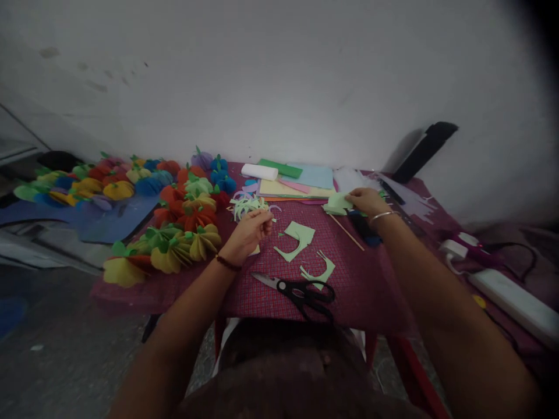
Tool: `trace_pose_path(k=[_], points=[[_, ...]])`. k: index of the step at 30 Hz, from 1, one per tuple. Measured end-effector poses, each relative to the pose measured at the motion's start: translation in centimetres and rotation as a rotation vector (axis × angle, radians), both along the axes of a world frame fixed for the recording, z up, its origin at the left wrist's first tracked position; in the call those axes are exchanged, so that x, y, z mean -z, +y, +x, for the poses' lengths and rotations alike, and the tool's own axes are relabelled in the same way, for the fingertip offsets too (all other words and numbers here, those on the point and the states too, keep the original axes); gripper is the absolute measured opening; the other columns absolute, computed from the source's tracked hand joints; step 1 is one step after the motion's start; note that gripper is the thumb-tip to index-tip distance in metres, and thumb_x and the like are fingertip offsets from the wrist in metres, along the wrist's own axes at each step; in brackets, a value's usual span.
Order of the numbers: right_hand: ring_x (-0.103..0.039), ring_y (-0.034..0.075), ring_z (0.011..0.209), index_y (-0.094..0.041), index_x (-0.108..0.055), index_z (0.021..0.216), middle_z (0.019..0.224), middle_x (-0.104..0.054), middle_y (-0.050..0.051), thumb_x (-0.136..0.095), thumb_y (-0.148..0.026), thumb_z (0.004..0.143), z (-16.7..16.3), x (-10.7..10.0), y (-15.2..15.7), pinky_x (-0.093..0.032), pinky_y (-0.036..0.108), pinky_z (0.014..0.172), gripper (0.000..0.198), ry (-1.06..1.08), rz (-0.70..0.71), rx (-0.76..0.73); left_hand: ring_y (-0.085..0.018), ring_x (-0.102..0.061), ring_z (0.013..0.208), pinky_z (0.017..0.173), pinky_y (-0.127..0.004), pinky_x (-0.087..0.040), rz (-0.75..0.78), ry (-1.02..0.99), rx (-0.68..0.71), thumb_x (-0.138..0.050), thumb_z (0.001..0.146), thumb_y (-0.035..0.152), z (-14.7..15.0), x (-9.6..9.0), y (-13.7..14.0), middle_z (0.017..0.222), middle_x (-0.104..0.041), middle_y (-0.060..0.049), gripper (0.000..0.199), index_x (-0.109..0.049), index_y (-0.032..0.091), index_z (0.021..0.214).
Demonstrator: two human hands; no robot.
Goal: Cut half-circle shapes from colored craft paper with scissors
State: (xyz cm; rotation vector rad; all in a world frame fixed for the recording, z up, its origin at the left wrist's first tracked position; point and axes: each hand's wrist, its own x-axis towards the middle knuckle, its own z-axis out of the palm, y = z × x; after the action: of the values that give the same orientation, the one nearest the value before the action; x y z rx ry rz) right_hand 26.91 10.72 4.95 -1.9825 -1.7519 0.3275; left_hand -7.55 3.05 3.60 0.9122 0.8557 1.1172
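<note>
My right hand (368,202) pinches a light green paper piece (338,203) at the right back of the table. My left hand (252,233) is closed, its fingertips pressed together, beside a heap of pale paper strips (245,205). Whether anything small is between those fingers I cannot make out. Between my hands lie a light green paper scrap (305,233) with a curved cut-out and a second curved scrap (325,272). Black-handled scissors (301,291) rest near the front edge, blades pointing left. A thin wooden stick (348,234) lies below my right hand.
Many colourful folded-paper pumpkins (198,215) crowd the left side, some on a blue surface (117,224). Coloured paper sheets (317,176) and a white roll-like object (259,171) lie at the back. A black upright object (425,152) leans by the wall; a white power strip (515,302) is at right.
</note>
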Motion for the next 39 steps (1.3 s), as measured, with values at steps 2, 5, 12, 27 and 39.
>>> trace_pose_path(k=[2,5,12,27,39], points=[[-0.065,0.02,0.068,-0.008,-0.076,0.083,0.07,-0.072,0.01,-0.062,-0.028,0.083,0.2,0.2,1.0,-0.05,0.029,0.066,0.025,-0.072,-0.071,0.015,-0.006,-0.049,0.054,0.053,-0.018,-0.039,0.02,0.035,0.024,-0.082,0.061,0.034,0.2,0.0,-0.2,0.059,-0.055,0.004,0.031,-0.058,0.015,0.066],[-0.069,0.021,0.079,-0.008,-0.079,0.091,0.083,-0.077,0.013,-0.061,-0.025,0.084,-0.8,0.7,1.7,-0.05,0.028,0.072,0.025,-0.184,-0.141,0.024,-0.005,-0.048,0.053,0.052,-0.018,-0.038,0.033,0.075,0.032,-0.081,0.061,0.032,0.3,0.0,-0.5,0.058,-0.055,0.004,0.03,-0.057,0.015,0.064],[-0.066,0.03,0.109,-0.01,-0.076,0.108,0.116,-0.072,0.023,-0.057,-0.027,0.089,-2.4,1.7,1.1,-0.046,0.037,0.09,0.032,-0.422,-0.195,0.06,-0.006,-0.048,0.052,0.052,-0.019,-0.038,0.039,0.082,0.042,-0.079,0.063,0.03,0.2,-0.1,-0.5,0.058,-0.054,0.004,0.027,-0.057,0.015,0.065],[-0.068,0.026,0.103,-0.014,-0.065,0.123,0.12,-0.071,0.016,-0.061,-0.038,0.088,-10.3,1.9,-4.7,-0.048,0.031,0.081,0.043,-0.513,-0.215,-0.535,-0.015,-0.057,0.072,0.066,-0.025,-0.04,0.581,0.821,0.322,-0.069,0.072,0.024,1.1,0.9,-2.3,0.08,-0.064,-0.003,0.01,-0.065,0.017,0.079],[-0.071,0.024,0.092,-0.015,-0.068,0.122,0.107,-0.076,0.011,-0.057,-0.035,0.09,-7.2,1.6,-8.3,-0.053,0.032,0.079,0.039,-0.23,-0.066,-0.537,-0.014,-0.049,0.064,0.063,-0.026,-0.035,0.747,1.175,0.504,-0.054,0.075,0.012,1.9,2.1,-2.3,0.068,-0.06,-0.001,0.009,-0.057,0.018,0.069]])
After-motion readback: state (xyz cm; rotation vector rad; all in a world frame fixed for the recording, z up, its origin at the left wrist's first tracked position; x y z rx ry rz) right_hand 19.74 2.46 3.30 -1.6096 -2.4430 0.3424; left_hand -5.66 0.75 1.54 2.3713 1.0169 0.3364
